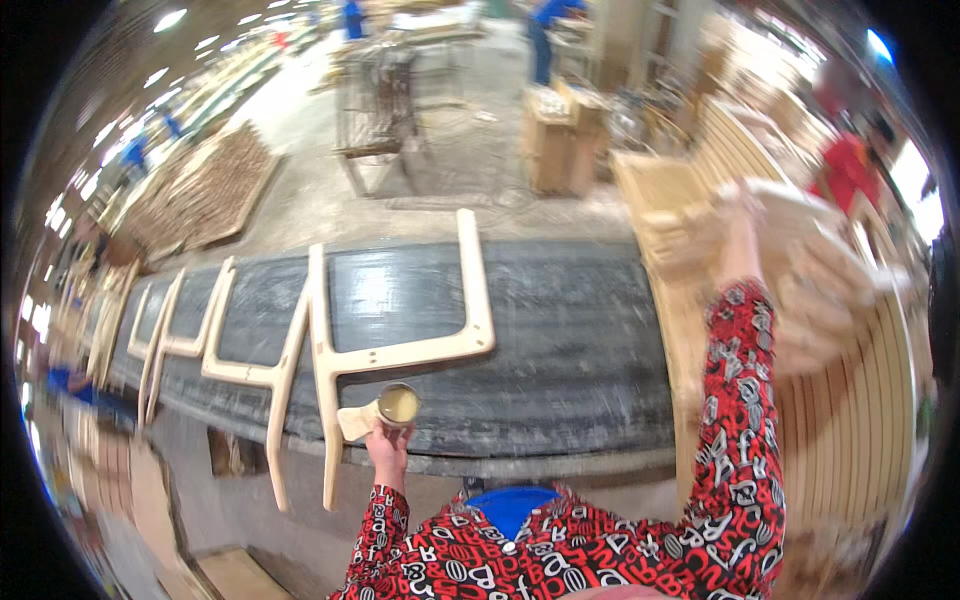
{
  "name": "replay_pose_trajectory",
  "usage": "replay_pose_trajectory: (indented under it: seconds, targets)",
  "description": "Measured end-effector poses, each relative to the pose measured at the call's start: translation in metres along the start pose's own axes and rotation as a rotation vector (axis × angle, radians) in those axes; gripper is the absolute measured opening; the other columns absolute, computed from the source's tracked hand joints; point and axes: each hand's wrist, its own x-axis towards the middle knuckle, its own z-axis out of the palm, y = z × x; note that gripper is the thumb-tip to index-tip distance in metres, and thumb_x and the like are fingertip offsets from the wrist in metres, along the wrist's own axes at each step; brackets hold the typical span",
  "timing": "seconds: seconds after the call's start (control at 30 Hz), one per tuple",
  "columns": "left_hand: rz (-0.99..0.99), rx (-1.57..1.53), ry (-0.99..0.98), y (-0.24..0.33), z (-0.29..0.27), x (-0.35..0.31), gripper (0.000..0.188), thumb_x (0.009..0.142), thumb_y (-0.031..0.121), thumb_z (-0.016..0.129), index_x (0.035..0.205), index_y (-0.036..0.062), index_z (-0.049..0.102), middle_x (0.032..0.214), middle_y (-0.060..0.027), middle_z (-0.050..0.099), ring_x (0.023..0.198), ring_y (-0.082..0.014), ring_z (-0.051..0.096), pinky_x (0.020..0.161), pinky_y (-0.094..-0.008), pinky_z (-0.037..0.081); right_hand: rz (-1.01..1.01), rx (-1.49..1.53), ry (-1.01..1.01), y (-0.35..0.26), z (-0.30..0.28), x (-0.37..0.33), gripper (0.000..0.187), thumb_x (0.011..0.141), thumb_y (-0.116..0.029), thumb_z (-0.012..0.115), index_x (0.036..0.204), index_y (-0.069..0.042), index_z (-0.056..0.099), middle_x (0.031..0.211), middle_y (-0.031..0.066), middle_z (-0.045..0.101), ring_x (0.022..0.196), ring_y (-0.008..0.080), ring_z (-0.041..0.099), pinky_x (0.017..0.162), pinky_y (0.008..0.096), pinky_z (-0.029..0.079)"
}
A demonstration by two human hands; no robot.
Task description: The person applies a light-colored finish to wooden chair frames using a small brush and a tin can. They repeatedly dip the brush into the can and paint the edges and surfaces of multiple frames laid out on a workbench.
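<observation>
Near: my left hand (390, 448) clasps cup (400, 404), likely light; hold wall | far right: right hand (741, 207) at wooden parts (815, 275), can't tell grip

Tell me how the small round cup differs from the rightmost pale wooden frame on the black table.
The small round cup is far smaller than the branching pale wooden frame. The bare left hand holds the cup, while the frame rests on the flat black table, one leg jutting past its near edge. The cup has a circular rim; the frame has long bars. Both show pale tones.
</observation>
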Motion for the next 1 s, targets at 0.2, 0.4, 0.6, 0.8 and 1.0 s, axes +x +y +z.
replay_pose_trajectory:
  seconds: [0.2,0.4,0.6,0.8,1.0]
  targets:
    - [0.143,0.01,0.173,0.027,-0.011,-0.016,0.027,0.095,0.021,0.04,0.115,0.0054,0.048,0.109,-0.0103,0.057,0.096,-0.0251,0.059,0.077,-0.0483,0.053,-0.069,0.491,-0.561,0.037,0.025,0.003,0.027,0.08,-0.037,0.064,0.067,-0.016,0.052,0.06,-0.004,0.038,0.056,0.0078,0.037,0.049,0.0275,0.028]
    - [0.081,-0.043,0.316,0.012,-0.04,-0.021,0.026,0.095,0.022,0.04,0.117,0.0092,0.047,0.11,-0.0078,0.055,0.095,-0.0249,0.058,0.08,-0.0483,0.051,0.056,0.166,-0.604,0.077,0.05,0.035,0.045,0.076,-0.044,0.061,0.099,-0.007,0.055,0.091,0.0086,0.05,0.08,0.0231,0.052,0.065,0.0415,0.051]
    - [0.073,-0.155,0.059,0.015,-0.025,0.024,0.027,0.095,0.023,0.041,0.118,0.0093,0.046,0.11,-0.007,0.055,0.094,-0.0247,0.059,0.079,-0.0467,0.051,-0.496,0.483,-0.582,0.047,0.056,0.08,0.033,0.077,-0.033,0.063,0.101,-0.012,0.059,0.077,0.0042,0.049,0.07,0.0171,0.048,0.063,0.0317,0.044]
    - [0.126,-0.048,-0.029,0.017,-0.051,0.019,0.027,0.096,0.022,0.04,0.117,0.0079,0.047,0.107,-0.0079,0.058,0.09,-0.0235,0.061,0.073,-0.0421,0.055,0.301,0.782,-0.58,0.073,0.04,-0.076,0.027,0.081,-0.028,0.062,0.104,-0.013,0.058,0.082,0.0057,0.057,0.07,0.0203,0.054,0.058,0.0302,0.047]
    - [0.03,0.056,-0.097,0.041,-0.1,0.003,0.03,0.095,0.024,0.04,0.12,0.0082,0.046,0.112,-0.0095,0.056,0.098,-0.0269,0.059,0.078,-0.0454,0.054,-0.031,0.791,-0.642,0.117,-0.067,-0.211,0.021,0.076,-0.012,0.064,0.093,-0.002,0.056,0.069,0.0046,0.056,0.061,0.0149,0.056,0.052,0.0241,0.045]
